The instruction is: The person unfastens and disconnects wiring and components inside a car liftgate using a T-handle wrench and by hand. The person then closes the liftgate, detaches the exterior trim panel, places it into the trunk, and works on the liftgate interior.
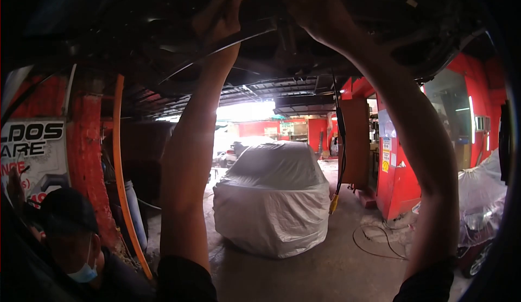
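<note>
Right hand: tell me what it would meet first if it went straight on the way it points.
The right hand would most likely meet the dark overhead structure first; depth is unclear, and shadow hides whether they already touch.

Dark panel [282, 48] | underside facing down, deep in shadow | stretches overhead across top of view | thin curved strip [258, 34] slants near middle

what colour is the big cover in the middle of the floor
Silver-grey; the cover shows in the head view.
</note>
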Motion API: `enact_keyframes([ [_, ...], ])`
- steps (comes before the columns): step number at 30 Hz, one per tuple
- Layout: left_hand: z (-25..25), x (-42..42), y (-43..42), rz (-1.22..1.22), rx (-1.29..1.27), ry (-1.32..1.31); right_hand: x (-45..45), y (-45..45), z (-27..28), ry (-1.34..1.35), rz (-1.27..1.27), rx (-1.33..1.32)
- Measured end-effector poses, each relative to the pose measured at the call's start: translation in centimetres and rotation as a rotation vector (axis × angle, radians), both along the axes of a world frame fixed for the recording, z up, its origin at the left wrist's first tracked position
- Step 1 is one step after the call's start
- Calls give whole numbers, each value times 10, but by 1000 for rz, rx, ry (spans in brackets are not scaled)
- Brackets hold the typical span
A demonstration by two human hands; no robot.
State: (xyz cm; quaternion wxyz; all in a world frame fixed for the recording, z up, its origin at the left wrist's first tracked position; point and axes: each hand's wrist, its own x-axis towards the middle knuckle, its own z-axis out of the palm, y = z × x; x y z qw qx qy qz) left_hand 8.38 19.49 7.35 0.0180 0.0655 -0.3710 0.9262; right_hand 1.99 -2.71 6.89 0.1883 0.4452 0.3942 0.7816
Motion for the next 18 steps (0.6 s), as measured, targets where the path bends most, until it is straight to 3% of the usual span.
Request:
enact_keyframes([
  [2,-6,-1,-4,-57,60,54,17,7,3,68,-42,9],
  [4,-7,7,-6,-155,130,137,32,20,3,-152,401,-74],
  [5,-6,12,-7,-200,160,174,36,22,2,-150,400,-75],
  [7,-7,20,-8,-281,202,229,40,24,-1,350,390,142],
  [8,-8,23,-9,-314,223,248,40,26,0,349,388,139],
  [10,-9,30,-10,-376,255,286,38,31,3,112,287,93],
  [14,-15,34,-14,-434,234,300,44,33,6,248,245,167],
  [16,-20,34,-17,-446,191,282,54,32,16,-233,272,-52],
  [18,-23,36,-20,-479,247,270,60,23,11,-178,186,-2],
])
